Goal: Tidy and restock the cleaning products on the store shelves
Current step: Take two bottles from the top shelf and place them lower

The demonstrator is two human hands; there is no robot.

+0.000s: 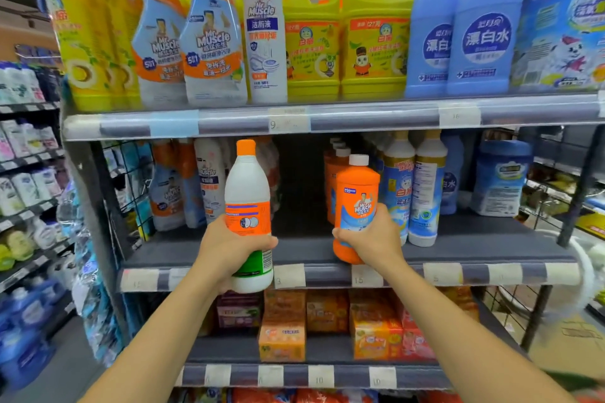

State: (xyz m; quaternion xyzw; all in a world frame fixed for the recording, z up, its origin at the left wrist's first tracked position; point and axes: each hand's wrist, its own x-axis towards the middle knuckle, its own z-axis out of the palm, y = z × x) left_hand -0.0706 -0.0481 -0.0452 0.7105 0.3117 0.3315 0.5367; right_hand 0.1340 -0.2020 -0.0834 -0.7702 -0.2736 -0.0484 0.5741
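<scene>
My left hand (229, 250) is wrapped round an upright white bottle with an orange cap (247, 183), held before the middle shelf (474, 239). My right hand (371, 239) grips an orange Mr Muscle bottle (357, 196) at the shelf's front edge, above price tag 15 (360, 280)

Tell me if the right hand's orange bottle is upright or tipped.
Slightly tipped: the orange bottle leans, white cap right of its base, in the grip of the right hand.

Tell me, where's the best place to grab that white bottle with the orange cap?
Probably round the straight lower body of the white bottle, from the front, as the left hand does; it is held upright and tapers above.
</scene>
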